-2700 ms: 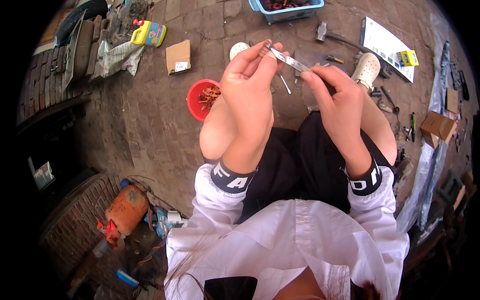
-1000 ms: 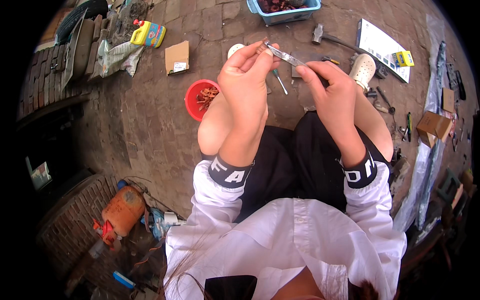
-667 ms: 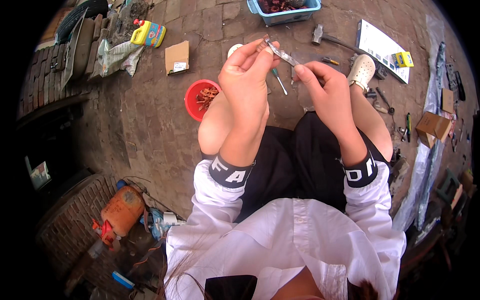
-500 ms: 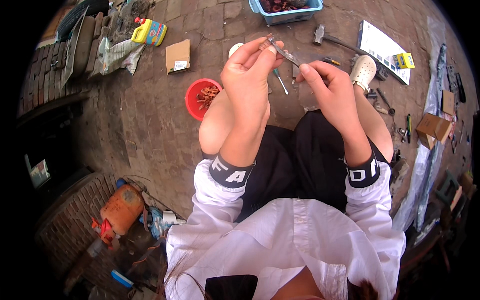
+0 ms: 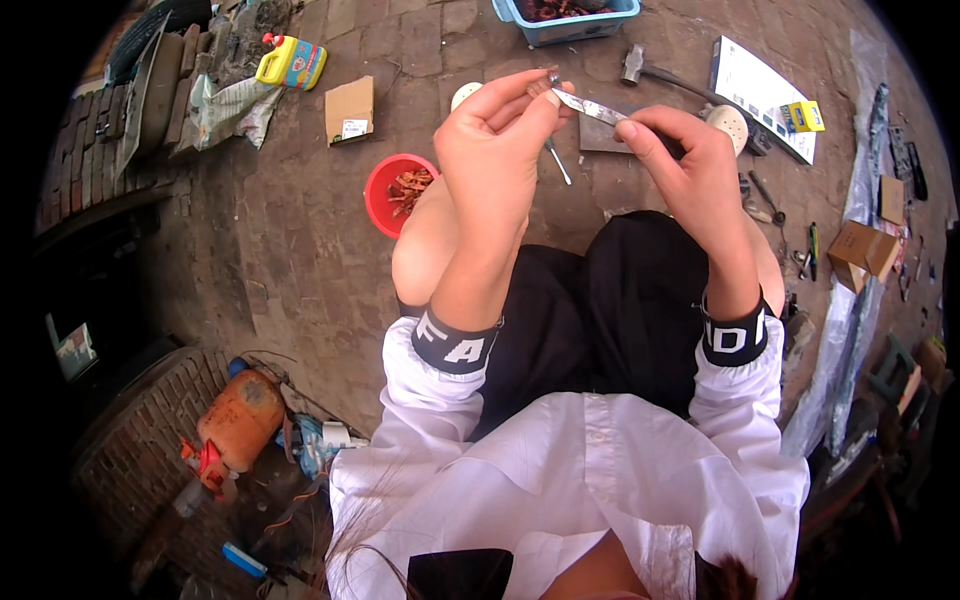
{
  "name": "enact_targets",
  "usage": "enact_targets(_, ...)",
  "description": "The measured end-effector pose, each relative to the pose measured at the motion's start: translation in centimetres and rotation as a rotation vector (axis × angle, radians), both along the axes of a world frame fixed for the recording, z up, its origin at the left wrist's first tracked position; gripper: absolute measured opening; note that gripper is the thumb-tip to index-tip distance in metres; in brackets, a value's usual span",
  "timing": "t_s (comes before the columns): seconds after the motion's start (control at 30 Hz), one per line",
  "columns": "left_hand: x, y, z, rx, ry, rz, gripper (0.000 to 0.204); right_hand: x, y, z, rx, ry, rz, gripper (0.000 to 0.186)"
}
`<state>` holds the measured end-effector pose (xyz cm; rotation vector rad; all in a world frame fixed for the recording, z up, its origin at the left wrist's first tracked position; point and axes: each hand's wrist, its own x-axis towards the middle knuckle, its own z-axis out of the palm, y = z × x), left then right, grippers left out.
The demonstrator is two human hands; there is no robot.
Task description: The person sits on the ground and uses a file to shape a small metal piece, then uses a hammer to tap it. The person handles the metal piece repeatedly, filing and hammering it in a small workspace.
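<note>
Both of my hands are raised in front of my knees, close together. My right hand (image 5: 690,165) pinches one end of a narrow, shiny metal blade (image 5: 592,108), whose handle, if any, is hidden in the fingers. The blade's other end reaches the fingertips of my left hand (image 5: 495,140). Those fingers are closed around a small dark metal piece (image 5: 554,79), mostly covered by the thumb and fingers. A red bowl (image 5: 372,197) of reddish-brown scraps sits beside my left knee. Beneath my hands, a screwdriver (image 5: 558,162) lies on the brick ground.
Ahead is a light-blue tub (image 5: 570,30) with dark reddish scraps. To its right lie a hammer (image 5: 633,66) and a white flat box (image 5: 750,90) with a small yellow box (image 5: 803,116). Cardboard (image 5: 349,108) and a yellow jug (image 5: 292,62) are at the left.
My right hand has shifted right, and the blade has turned so its broad side catches the light. The left hand keeps its pinch, nearly in place.
</note>
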<state>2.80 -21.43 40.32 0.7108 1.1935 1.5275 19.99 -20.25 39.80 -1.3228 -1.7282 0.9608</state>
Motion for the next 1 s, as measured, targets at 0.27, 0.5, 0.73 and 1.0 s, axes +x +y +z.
enact_targets(0.27,0.0,0.0,-0.3,0.029,0.038,-0.027,0.020,0.5,0.2,0.3,-0.092,-0.022,0.027,0.023)
enact_targets(0.5,0.0,0.0,-0.1,0.018,0.064,-0.038,0.019,0.7,0.2,0.6,-0.102,-0.023,0.028,0.022)
enact_targets(0.73,-0.5,-0.2,0.1,-0.008,0.073,-0.073,0.019,-0.1,-0.2,-0.4,0.133,-0.101,-0.075,0.021)
enact_targets(1.0,-0.8,-0.2,0.0,-0.032,0.048,-0.084,0.018,-0.5,-0.4,-1.0,0.173,-0.074,-0.086,0.024)
